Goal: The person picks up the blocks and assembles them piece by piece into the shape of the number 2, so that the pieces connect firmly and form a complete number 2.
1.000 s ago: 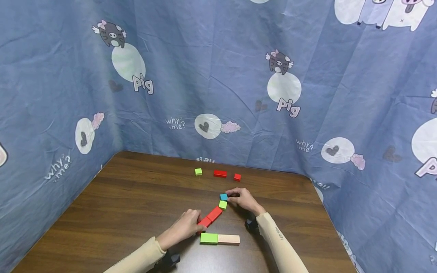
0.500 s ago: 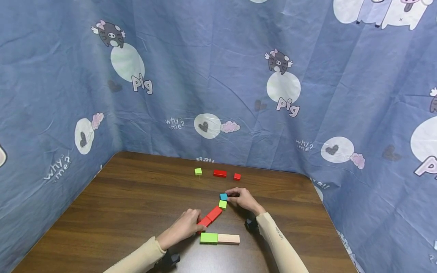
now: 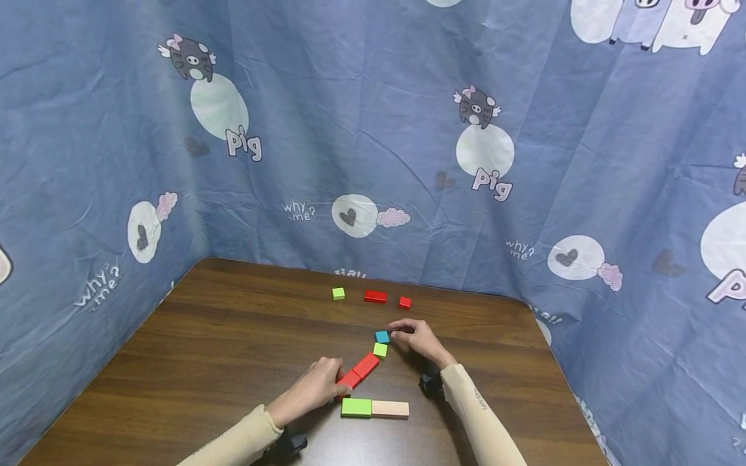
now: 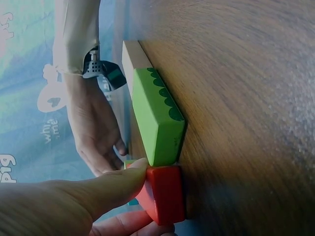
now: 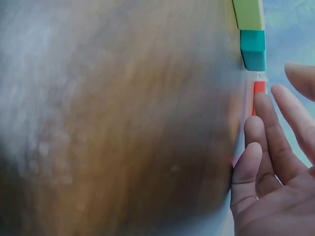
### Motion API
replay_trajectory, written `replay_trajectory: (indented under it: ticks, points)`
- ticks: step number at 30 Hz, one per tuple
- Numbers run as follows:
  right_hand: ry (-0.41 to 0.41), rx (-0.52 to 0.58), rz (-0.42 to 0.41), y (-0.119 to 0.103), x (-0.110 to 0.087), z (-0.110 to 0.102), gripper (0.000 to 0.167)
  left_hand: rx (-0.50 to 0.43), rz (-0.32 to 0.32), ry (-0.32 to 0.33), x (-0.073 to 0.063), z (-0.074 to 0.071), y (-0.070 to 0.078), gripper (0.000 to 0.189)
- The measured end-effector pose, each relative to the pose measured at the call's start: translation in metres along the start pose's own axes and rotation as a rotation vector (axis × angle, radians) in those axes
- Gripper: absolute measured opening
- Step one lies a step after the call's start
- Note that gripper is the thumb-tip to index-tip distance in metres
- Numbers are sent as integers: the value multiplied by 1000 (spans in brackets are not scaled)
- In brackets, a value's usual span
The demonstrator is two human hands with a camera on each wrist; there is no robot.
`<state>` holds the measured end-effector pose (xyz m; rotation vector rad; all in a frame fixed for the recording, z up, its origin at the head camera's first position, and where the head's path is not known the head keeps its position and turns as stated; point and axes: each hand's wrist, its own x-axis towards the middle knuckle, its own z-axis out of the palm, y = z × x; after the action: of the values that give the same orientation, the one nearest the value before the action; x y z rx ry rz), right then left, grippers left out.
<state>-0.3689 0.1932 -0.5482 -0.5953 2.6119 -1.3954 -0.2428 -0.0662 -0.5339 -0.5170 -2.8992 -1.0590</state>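
My left hand [image 3: 316, 383] pinches the nearer red block [image 4: 170, 194] between thumb and fingers. A second red block [image 3: 366, 366] lies end to end with it, slanting away to the right. Beyond that come a light green cube [image 3: 380, 350] and a blue cube [image 3: 381, 336]. My right hand [image 3: 421, 340] is just right of the blue cube, holding nothing; in the right wrist view its fingers are apart from the teal-looking cube [image 5: 254, 50]. In front, a green block [image 3: 356, 408] with a scalloped dark edge meets a plain wood block [image 3: 390, 409].
Toward the back of the brown wooden table [image 3: 233, 336] sit a light green cube [image 3: 339, 293], a red block [image 3: 375, 296] and a small red cube [image 3: 405, 302]. A blue patterned curtain [image 3: 373, 155] hangs behind the table and along its sides.
My right hand has let go of the blue cube and shifted slightly right, its fingers spreading. The left hand and the row of blocks look unmoved.
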Motion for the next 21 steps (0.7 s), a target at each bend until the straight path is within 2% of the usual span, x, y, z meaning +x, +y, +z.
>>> replay_trajectory:
  ticks: [2,3,7,10,14,21]
  points:
    - [1,25,2,-8,-3,-4,27,-5,-1,-2,0,0,0,30]
    - [-2,43,10,-13,-5,-6,28,1,5,6,2,4,-5,30]
    - [-18,118,42,-31,-14,-15,32,4,-5,4,1,4,-4,30]
    - [19,173,73,-15,-8,-14,33,6,-16,-3,-1,1,0,30]
    - [110,244,132,9,2,-9,32,16,-19,-6,-1,1,-1,30]
    - [249,378,201,19,7,-9,32,32,-16,-5,-2,0,0,31]
